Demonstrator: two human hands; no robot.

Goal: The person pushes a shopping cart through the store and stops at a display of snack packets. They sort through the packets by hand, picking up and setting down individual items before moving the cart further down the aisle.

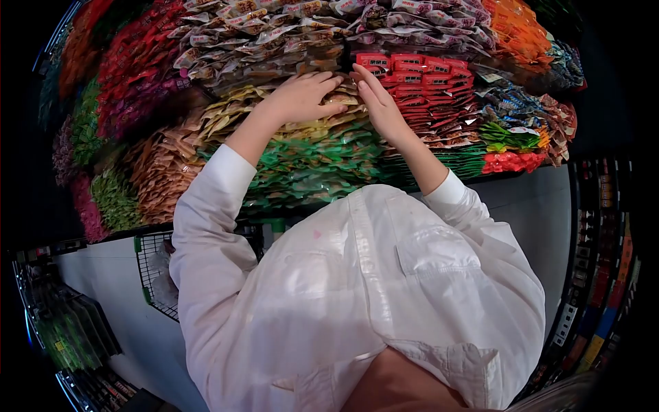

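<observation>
My left hand [302, 98] lies palm down on a stack of yellow snack packets [336, 127], its fingers stretched out and the thumb apart. My right hand [382, 110] stands edge-on at the border between the yellow packets and a stack of red packets [429, 89], fingers straight. No packet shows in either hand, though the palms are mostly hidden. Just in front of the hands are green packets [309, 165]. Behind them lie clear packets with white and red print [268, 41].
Orange packets [518, 34] sit far right, with blue packets [511, 103] nearer. Brown packets [161, 165] and red packets [134, 75] fill the left side. A wire shopping cart [154, 275] stands at lower left. Store shelves [597, 275] line the right edge.
</observation>
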